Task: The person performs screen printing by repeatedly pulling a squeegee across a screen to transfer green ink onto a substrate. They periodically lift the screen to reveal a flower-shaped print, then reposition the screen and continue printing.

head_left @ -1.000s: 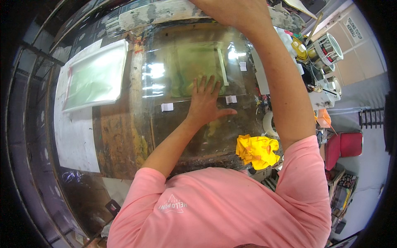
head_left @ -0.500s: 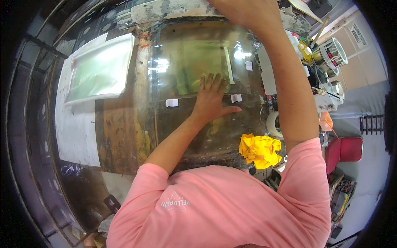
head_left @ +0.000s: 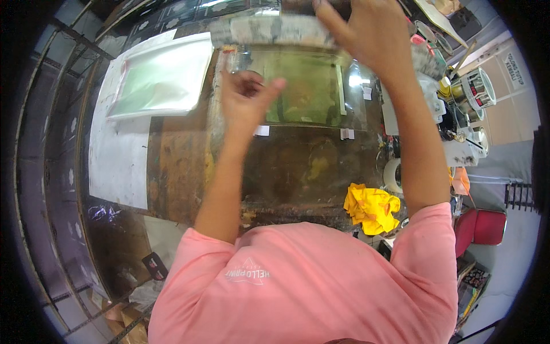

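Head view shows the clear sheet [head_left: 309, 86] lying flat at the far part of the stained worktable [head_left: 286, 166], with a green-tinted panel seen through it; its near edge is marked by two small white tape tabs [head_left: 262, 131], one at either lower corner; my left hand [head_left: 246, 97] is lifted above the sheet's left portion, palm turned toward me, fingers [head_left: 269, 87] loosely curled and slightly apart, clamped on nothing that I can make out; whether the fingertips brush the sheet I cannot tell; my right hand [head_left: 366, 34] is raised at the far edge of the sheet, above its right corner, fingers drawn together over a pale, paint-smeared bar [head_left: 275, 30] that runs along that far edge; the grip itself is hidden by the back of the hand, so I cannot say for sure that it is closed on the bar; left of the sheet, apart from it, a white-framed screen [head_left: 163, 77] with a greenish mesh rests on a white board [head_left: 117, 160]; on the near right of the table a crumpled yellow rag [head_left: 371, 207] lies just beside a roll of tape [head_left: 392, 175]; further right, tins and jars [head_left: 472, 92] crowd a side shelf, and a red stool [head_left: 484, 226] stands below.
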The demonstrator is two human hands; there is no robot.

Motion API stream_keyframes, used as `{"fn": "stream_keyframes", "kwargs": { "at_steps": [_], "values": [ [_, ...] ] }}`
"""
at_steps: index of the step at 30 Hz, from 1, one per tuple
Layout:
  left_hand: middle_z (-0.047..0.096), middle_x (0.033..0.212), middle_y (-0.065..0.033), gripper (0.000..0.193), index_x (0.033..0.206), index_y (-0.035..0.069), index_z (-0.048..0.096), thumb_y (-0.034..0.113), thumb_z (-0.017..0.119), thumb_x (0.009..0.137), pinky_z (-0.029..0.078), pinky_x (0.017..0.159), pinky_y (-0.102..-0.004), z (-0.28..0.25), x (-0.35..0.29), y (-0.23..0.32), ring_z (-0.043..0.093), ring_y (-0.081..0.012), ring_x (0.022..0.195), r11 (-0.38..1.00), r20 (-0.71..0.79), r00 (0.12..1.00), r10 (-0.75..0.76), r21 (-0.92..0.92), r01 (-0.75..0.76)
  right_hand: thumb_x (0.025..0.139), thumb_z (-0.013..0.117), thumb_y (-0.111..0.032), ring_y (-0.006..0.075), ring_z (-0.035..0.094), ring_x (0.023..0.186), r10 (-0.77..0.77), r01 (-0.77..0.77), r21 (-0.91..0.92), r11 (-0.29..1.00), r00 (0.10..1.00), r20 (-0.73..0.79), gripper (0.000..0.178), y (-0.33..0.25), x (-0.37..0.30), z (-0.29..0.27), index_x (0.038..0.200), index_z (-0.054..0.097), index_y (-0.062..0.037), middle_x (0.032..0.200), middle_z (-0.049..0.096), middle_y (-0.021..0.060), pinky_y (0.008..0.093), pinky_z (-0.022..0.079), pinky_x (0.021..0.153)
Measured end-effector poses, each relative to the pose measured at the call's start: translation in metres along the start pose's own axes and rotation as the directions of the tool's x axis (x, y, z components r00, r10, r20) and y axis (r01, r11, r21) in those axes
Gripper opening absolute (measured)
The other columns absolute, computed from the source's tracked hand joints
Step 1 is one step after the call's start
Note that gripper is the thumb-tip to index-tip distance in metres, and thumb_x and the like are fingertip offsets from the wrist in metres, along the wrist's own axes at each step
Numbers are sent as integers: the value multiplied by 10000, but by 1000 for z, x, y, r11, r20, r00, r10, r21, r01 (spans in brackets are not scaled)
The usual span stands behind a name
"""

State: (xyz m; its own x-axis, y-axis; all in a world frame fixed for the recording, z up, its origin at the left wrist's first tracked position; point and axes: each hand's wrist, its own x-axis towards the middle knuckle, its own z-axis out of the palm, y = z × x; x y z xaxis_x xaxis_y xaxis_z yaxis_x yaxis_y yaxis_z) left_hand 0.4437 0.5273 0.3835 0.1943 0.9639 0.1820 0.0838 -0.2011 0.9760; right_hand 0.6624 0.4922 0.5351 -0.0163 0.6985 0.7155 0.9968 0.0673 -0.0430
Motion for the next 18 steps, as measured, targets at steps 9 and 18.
{"fn": "stream_keyframes", "kwargs": {
  "at_steps": [9,18],
  "values": [
    [691,1209,-131,976,1370,-16,621,459,989,602,530,895,-420,-36,-50,-23,672,-271,1047,951,153,971,-185,278,138,938,667,-446,341,659,958,-172,38,239,970,803,571,332,16,-121,39,1058,731,-143,991,674,118,487,517,788],
    [544,1031,-54,1092,1402,112,640,736,869,535,274,1006,-452,-39,-67,-88,504,-256,1071,573,160,981,107,797,-192,861,762,-376,297,661,906,-59,-65,209,976,842,536,346,-22,-201,69,1079,715,-112,989,679,75,424,556,749]
  ]
}}
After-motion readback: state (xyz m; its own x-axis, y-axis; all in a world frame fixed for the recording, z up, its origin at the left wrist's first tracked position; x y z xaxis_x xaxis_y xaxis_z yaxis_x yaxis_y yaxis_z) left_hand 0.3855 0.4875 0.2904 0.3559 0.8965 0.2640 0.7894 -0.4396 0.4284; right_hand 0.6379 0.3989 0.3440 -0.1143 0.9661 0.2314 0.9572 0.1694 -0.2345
